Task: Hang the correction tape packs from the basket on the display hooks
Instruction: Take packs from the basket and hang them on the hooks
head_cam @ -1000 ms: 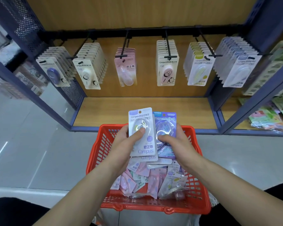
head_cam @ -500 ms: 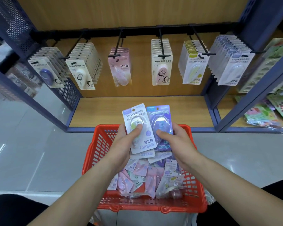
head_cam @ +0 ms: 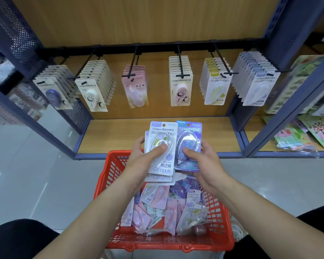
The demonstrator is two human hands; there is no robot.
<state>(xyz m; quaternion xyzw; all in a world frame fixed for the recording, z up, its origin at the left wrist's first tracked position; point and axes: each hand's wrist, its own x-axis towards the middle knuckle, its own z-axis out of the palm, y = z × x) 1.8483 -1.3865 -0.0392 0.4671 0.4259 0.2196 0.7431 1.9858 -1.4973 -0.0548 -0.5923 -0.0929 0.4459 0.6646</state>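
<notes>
My left hand (head_cam: pixel 144 157) grips a small stack of white correction tape packs (head_cam: pixel 162 166), thumb pressed on the top blister. Beside it my right hand (head_cam: pixel 204 161) holds a purple correction tape pack (head_cam: pixel 189 133) upright, thumb on its front. Both are raised over the red basket (head_cam: pixel 221 227), which holds several more pink, white and purple packs (head_cam: pixel 165 208). Above, a black rail carries several display hooks (head_cam: pixel 179 60) hung with rows of packs; the pink row (head_cam: pixel 136 85) is the shortest.
A wooden shelf board (head_cam: pixel 120 135) lies under the hooks, framed by blue metal posts (head_cam: pixel 286 118). A perforated blue side panel (head_cam: pixel 17 34) stands at left. Sticker sheets (head_cam: pixel 307 135) fill the neighbouring bay at right. Grey tiled floor surrounds the basket.
Both hands have lifted the packs a little higher above the basket and closer to the shelf. The grips are unchanged.
</notes>
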